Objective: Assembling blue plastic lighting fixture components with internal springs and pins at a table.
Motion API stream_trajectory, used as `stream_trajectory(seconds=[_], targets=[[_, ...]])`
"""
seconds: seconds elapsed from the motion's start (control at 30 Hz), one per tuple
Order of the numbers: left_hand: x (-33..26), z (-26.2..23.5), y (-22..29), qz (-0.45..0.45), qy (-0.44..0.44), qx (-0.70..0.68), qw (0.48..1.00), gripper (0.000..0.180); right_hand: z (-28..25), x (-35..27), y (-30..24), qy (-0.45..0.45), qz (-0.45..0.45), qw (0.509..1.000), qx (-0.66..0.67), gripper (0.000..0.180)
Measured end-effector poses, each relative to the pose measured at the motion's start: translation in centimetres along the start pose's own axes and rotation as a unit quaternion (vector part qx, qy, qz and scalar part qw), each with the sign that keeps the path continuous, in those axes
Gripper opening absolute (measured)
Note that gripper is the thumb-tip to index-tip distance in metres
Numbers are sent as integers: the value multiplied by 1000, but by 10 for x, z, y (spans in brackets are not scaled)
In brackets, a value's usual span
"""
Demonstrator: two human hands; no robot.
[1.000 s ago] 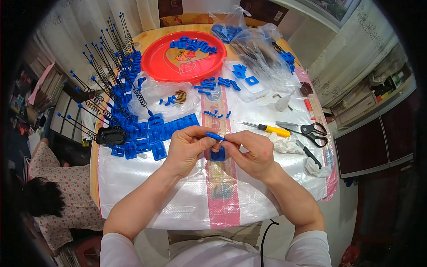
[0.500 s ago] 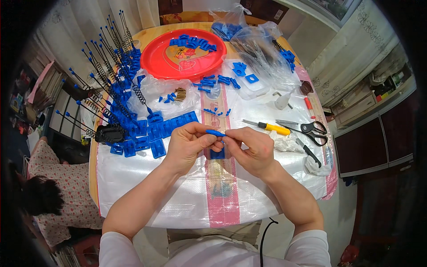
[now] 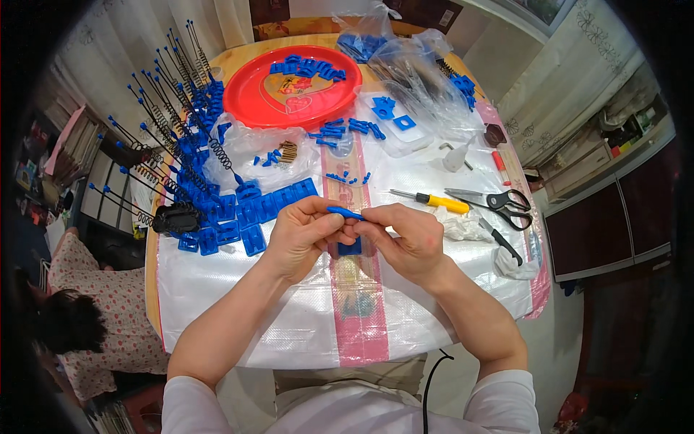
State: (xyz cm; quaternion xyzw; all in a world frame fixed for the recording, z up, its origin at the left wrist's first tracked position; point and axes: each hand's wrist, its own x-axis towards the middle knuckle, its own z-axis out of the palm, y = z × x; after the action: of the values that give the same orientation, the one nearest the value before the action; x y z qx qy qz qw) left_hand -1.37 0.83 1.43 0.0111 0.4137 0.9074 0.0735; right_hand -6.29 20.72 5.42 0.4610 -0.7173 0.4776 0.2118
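Note:
Between my two hands is a small, slim blue plastic piece (image 3: 345,213), held level above the table. My left hand (image 3: 307,235) pinches its left end between thumb and fingers. The right end is in the closed fingertips of my right hand (image 3: 405,239), which cover part of it. Just below and behind my fingers, a blue block (image 3: 350,247) lies on the pink stripe of the sheet. Past my hands, several tiny blue bits (image 3: 347,178) are scattered, with slender blue pieces (image 3: 332,132) farther back. Left of my left hand stretches a row of blue trays (image 3: 275,204).
Black springs with blue tips (image 3: 163,94) rise at the left. A red tray (image 3: 246,108) with blue parts stands at the back, before it brass pins (image 3: 288,151) on plastic. At right lie a yellow screwdriver (image 3: 448,204), scissors (image 3: 510,210) and a knife (image 3: 506,246).
The view has shifted slightly, so the table's contents sit a little differently in the picture. Both hands keep their pinch on the blue piece, with hardly any change in the fingers.

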Motion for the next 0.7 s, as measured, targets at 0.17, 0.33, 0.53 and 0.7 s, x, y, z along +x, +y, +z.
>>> stream_trajectory(seconds=[0.17,0.33,0.53,0.7], targets=[[0,1,-2,2,-12,-31,999,16,2,-4,4,12,-9,1000,-5,20],[2,3,0,-2,-1,-27,1000,14,2,-5,6,-1,7,1000,4,22],[2,2,-1,38,33,17,999,12,6,-5,8,15,23,1000,-16,23],[0,7,-2,72,35,43,996,15,4,-9,13,-4,35,999,-23,21]])
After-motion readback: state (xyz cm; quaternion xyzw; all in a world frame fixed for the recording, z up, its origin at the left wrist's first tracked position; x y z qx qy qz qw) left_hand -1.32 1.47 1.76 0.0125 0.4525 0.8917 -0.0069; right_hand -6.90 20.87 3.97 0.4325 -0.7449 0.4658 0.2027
